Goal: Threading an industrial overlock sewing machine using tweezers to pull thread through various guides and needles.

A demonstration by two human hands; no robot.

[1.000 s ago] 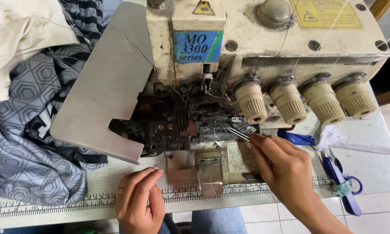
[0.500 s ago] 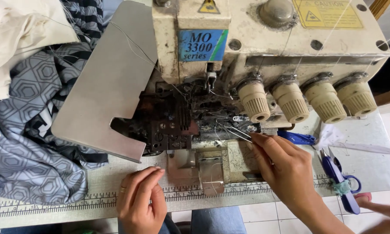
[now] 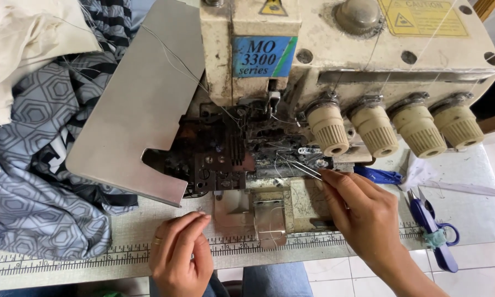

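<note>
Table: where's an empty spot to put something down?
Bare table shows right of the blue snips, and a small patch between the left hand and the patterned cloth. Around the tweezers in the right hand it's crowded.

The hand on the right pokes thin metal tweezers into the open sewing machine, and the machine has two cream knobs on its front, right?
Almost. The right hand does hold thin tweezers in the open sewing machine, but the head view shows four cream knobs in a row, not two.
</note>
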